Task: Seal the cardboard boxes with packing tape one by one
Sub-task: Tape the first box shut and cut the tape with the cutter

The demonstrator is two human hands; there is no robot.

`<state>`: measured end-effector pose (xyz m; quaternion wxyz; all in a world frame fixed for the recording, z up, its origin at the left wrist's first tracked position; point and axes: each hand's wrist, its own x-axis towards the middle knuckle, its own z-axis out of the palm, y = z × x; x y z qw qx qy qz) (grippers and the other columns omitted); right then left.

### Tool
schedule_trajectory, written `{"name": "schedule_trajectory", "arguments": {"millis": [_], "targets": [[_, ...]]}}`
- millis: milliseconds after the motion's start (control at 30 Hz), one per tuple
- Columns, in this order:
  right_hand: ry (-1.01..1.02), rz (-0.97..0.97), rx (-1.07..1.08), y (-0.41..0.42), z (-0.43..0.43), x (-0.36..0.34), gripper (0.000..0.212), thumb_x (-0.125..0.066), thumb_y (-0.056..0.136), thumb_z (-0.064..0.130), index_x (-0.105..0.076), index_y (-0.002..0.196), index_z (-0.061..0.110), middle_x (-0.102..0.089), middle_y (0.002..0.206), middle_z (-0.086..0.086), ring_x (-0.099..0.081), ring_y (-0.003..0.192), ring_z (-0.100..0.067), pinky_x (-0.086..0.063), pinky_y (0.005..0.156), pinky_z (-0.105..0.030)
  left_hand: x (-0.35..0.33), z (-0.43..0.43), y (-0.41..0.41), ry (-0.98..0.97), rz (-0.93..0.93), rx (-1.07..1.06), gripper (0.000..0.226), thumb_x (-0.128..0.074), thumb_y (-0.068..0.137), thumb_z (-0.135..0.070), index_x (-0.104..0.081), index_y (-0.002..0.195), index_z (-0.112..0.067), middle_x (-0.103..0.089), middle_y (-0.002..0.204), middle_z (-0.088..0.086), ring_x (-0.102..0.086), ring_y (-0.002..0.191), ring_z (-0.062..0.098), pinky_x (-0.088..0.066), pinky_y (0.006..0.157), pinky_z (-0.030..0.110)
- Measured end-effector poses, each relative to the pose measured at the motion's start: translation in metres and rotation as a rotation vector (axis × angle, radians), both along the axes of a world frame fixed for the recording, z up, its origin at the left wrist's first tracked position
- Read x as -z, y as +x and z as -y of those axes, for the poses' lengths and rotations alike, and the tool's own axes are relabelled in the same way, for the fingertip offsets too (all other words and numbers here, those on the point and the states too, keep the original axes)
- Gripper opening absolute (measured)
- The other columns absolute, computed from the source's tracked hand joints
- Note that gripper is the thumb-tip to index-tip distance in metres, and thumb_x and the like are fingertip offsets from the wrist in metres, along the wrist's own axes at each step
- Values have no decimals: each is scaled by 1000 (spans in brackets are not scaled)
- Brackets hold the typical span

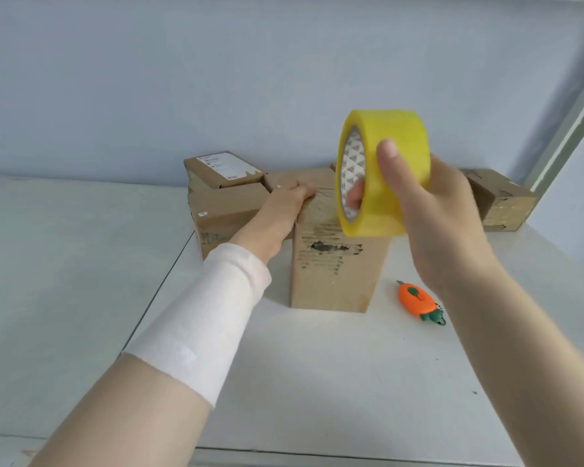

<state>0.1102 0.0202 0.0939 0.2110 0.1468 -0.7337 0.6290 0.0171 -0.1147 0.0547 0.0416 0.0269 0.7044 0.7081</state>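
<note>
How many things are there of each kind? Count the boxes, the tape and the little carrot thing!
Cardboard boxes: 4 (front box, left box, labelled back box, right box)
Yellow tape roll: 1
Orange carrot-shaped cutter: 1
Total: 6

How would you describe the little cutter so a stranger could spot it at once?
Start at the white table, then the tall box standing nearest the front. The cutter lies flat just right of it, apart from it. It alone is orange and carrot-shaped, with green leaves at one end.
</note>
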Motion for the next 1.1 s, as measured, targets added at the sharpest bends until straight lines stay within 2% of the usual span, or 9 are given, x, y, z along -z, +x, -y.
{"name": "schedule_trajectory", "arguments": {"millis": [200,300,400,533,633,767,900,967,1100], "targets": [[-12,-58,-3,14,4,11,35,-49,87,36,-61,89,3,-69,68,8,-64,67,-1,-47,63,-14,0,-2,-2,44,39,-3,24,-52,93,-22,-53,69,-20,-58,72,1,-55,70,17,-42,71,29],[-61,-94,50,31,4,13,27,-55,88,38,-58,68,21,-62,50,15,-56,49,7,-41,49,-5,-2,1,-4,52,43,21,21,-50,94,-21,-55,73,-19,-58,73,1,-54,69,17,-42,68,28],[-57,-27,85,65,6,54,34,-54,74,49,-57,63,17,-63,48,11,-55,43,5,-41,44,-7,0,1,-5,8,22,49,20,-49,94,-24,-54,75,-21,-56,72,0,-52,66,15,-38,62,25],[-118,64,124,70,9,82,41,-53,68,50,-58,69,9,-66,51,3,-58,47,1,-44,48,-9,8,3,-1,15,-22,88,19,-44,96,-38,-58,94,-27,-63,91,-4,-58,88,14,-40,77,31],[-174,53,123,67,4,74,33,-52,68,49,-58,63,17,-63,47,4,-54,43,4,-42,45,-8,36,18,10,148,-248,197,35,-42,93,-53,-43,125,-39,-53,129,-13,-49,122,4,-39,99,24],[-141,103,20,69,-5,50,44,-61,64,67,-67,63,24,-63,48,0,-56,42,-5,-45,45,-12,48,24,31,-99,-447,222,84,-76,70,-44,-24,136,-42,-46,135,-12,-49,122,1,-41,101,21],[-65,132,-76,49,-17,3,52,-59,61,76,-72,64,27,-69,57,-1,-63,50,-12,-52,56,-35,27,24,30,-187,-275,106,60,-54,66,-73,-50,117,-41,-65,99,-26,-61,94,-9,-47,87,21],[-30,249,-23,26,-21,-12,61,-58,60,75,-72,66,16,-71,64,-3,-66,58,-19,-54,71,-47,28,22,26,-221,-134,101,62,-43,71,-76,-56,115,-34,-65,107,-19,-60,103,0,-43,98,30],[-62,398,5,-21,-9,-15,52,-55,82,61,-67,76,10,-71,64,-2,-68,57,-17,-57,61,-32,34,13,11,-199,-164,-114,38,-57,90,-36,-52,123,-20,-56,127,4,-55,116,18,-42,102,36]]}}
